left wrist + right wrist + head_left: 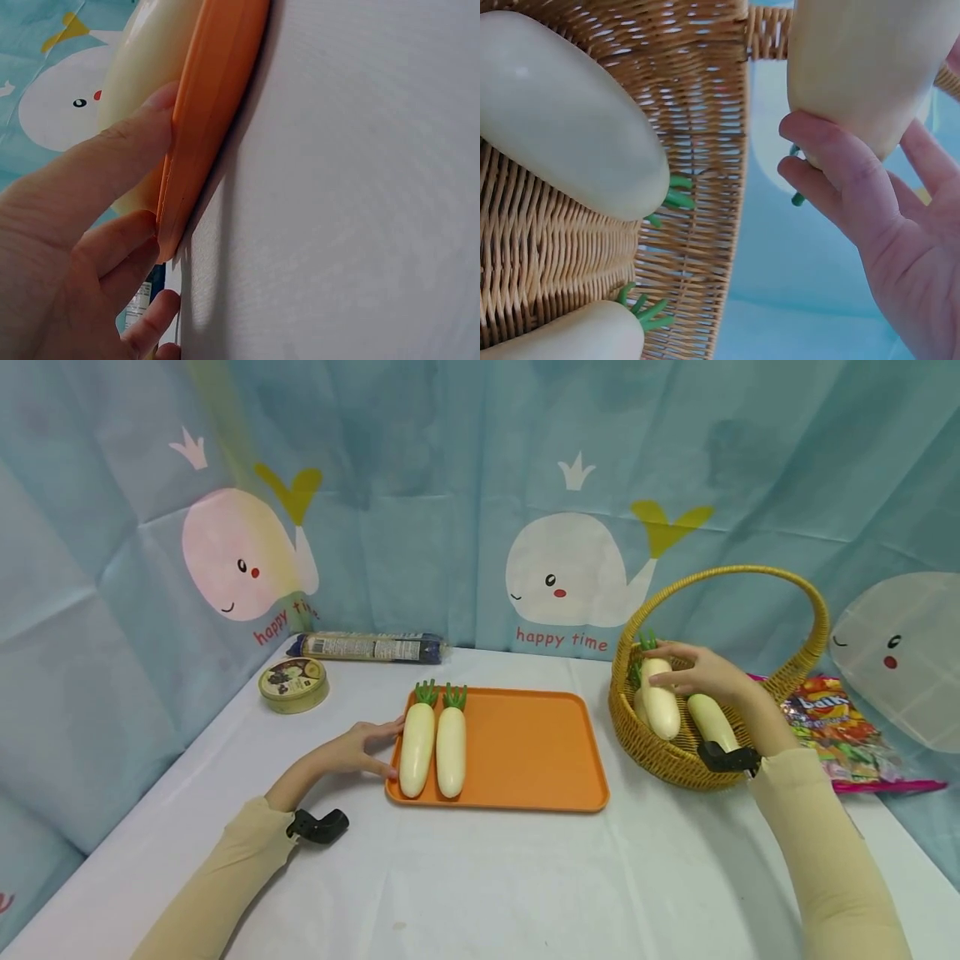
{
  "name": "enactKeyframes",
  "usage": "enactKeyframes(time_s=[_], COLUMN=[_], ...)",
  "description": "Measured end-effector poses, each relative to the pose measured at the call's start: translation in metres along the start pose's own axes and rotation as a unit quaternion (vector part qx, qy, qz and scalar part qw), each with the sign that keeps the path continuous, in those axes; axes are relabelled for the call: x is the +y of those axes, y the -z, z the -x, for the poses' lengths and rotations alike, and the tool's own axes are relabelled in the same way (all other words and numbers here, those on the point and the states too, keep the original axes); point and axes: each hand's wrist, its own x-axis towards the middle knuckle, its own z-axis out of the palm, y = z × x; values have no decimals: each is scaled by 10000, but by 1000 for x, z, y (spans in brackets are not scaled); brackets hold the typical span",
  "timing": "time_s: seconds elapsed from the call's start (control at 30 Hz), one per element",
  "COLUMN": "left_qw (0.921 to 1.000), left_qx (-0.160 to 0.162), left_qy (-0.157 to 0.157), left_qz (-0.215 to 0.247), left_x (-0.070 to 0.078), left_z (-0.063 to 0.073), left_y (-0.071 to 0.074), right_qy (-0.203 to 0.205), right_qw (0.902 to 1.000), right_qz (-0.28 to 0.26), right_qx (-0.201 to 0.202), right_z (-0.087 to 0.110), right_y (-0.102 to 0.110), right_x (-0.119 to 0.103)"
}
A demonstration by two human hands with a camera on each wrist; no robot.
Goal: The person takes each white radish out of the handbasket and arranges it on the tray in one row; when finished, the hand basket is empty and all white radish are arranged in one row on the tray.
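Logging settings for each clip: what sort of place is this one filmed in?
Probably a staged tabletop set, not a real kitchen: a whale-print curtain walls in a white-covered table, with toy-like radishes on an orange tray.

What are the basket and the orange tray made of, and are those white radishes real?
The basket looks woven from wicker or rattan: golden strands cross over ribs. The tray looks like plastic, smooth, matte and evenly orange. The radish that the right hand holds is probably a plastic toy: glossy, uniform skin and stiff green leaves.
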Motion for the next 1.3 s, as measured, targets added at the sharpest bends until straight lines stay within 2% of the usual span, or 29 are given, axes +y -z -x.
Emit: enactKeyframes(time_s=[0.3, 0.47, 0.67, 0.87, 1.1, 1.3], left_qw=[9994, 9993, 9995, 9999, 9997, 9998], left_qx=[-20, 51, -50, 28, -8, -49], left_qy=[-282, -349, -219, -121, -224, -192], left_qz=[182, 90, 236, 83, 82, 95], left_x=[-2, -5, -4, -5, -1, 0], left_z=[1, 3, 5, 4, 0, -1], left_y=[-3, -4, -4, -3, -2, -1], right_qy=[163, 276, 314, 414, 490, 617], right_qw=[9999, 9996, 9992, 9987, 9978, 9960], right_qz=[24, 71, 13, -97, -323, -561], right_qx=[-5, -24, -240, -295, -308, -305], right_z=[8, 16, 25, 29, 42, 49], right_y=[-8, -16, -26, -30, -38, -49], right_x=[-5, -4, -5, -7, 1, 4])
